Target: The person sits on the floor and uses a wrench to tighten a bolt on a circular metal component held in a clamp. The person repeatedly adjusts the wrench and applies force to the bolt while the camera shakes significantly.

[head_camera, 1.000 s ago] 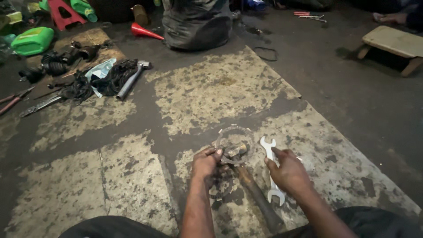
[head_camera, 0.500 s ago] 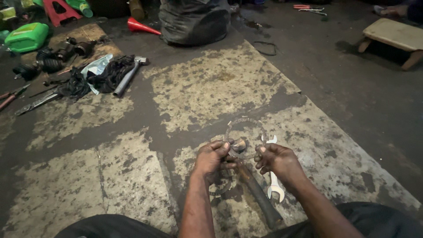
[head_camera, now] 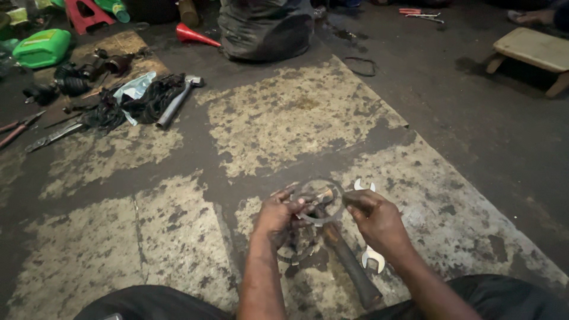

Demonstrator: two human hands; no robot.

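Both forearms are bare, with no sleeves showing. The left hand (head_camera: 277, 214) and right hand (head_camera: 379, 220) look grimy. Dark trousers cover the knees.

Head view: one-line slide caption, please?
Left hand and right hand grip a metal ring above a hammer and wrench on stained floor.

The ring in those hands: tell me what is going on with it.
A person sits on a stained workshop floor and holds a thin metal ring up in both hands. The left hand grips its near left edge, the right hand its right side. Under the hands lie a wooden-handled hammer and an open-ended spanner. A second hammer and other tools lie further off to the left.
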